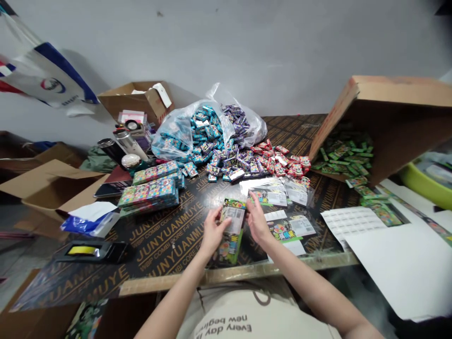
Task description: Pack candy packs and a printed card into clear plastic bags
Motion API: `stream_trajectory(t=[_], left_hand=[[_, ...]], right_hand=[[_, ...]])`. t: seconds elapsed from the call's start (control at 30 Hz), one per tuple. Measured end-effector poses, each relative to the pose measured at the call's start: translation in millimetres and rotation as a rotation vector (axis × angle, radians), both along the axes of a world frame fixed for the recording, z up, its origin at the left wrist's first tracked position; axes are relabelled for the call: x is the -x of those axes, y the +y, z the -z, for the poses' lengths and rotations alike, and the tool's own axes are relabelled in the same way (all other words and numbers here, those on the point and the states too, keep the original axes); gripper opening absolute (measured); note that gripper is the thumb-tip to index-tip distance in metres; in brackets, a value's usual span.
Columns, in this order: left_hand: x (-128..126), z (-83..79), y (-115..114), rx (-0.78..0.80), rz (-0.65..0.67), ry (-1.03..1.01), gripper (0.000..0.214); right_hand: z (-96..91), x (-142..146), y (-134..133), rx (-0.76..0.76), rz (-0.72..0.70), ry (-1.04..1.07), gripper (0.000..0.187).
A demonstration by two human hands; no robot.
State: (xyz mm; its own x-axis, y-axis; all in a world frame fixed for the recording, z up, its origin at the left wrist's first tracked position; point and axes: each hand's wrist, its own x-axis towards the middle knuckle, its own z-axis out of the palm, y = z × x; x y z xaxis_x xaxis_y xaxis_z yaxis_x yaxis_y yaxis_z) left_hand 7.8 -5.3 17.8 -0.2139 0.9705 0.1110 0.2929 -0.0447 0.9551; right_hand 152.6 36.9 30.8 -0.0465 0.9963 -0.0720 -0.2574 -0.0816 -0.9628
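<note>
Card-backed packet point(233, 219) is being pinched at side edges by left hand point(213, 231) and right hand point(257, 222), lower center of frame, over plywood board point(160, 247). Packet judged light, thin, semi-stiff, slick; edges being favored for hold.

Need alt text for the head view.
The left hand and right hand hold a colorful barcoded card pack over a black printed plywood table. Behind lie heaps of small blue, purple and red packets beside a clear plastic bag, and a tipped cardboard box of green ones.
</note>
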Motion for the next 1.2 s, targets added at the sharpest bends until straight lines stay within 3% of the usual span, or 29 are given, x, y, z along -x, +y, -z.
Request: stream_trajectory(t=[0.1, 0.2, 0.33, 0.5, 0.6, 0.73, 0.97, 1.2], left_hand=[[-28, 3.4, -2, 0.017, -0.060, -0.446, 0.035], [-42, -0.3, -5, 0.128, -0.149, -0.839, 0.035], [-35, -12.5, 1, 0.274, -0.228, -1.033, 0.030], [-18, -26.2, 11, 0.328, -0.061, -0.826, 0.023], [-10, -34.6, 12, 0.230, -0.043, -0.713, 0.020], [0, -46.4, 15, 0.052, 0.080, -0.291, 0.012], [6, -59.7, 25, 0.222, 0.194, -0.368, 0.021], [3, -68.2, 18, -0.057, 0.294, 0.140, 0.011]], right_hand=[[-8.0, 13, 4, 0.063, 0.155, 0.082, 0.056], [-14.0, 14, 4, 0.093, 0.134, 0.114, 0.053], [-22.3, 6, 0, 0.168, 0.047, 0.303, 0.047], [-22.3, -8, 4, 0.315, -0.102, 0.299, 0.042], [-15.0, -17, 4, 0.172, -0.111, 0.108, 0.022], [-11.4, -26, -1, -0.099, -0.044, -0.094, 0.017], [-22.2, -33, 1, -0.100, -0.139, -0.143, 0.020], [-27.6, -40, -1, -0.194, -0.175, -0.253, 0.014]])
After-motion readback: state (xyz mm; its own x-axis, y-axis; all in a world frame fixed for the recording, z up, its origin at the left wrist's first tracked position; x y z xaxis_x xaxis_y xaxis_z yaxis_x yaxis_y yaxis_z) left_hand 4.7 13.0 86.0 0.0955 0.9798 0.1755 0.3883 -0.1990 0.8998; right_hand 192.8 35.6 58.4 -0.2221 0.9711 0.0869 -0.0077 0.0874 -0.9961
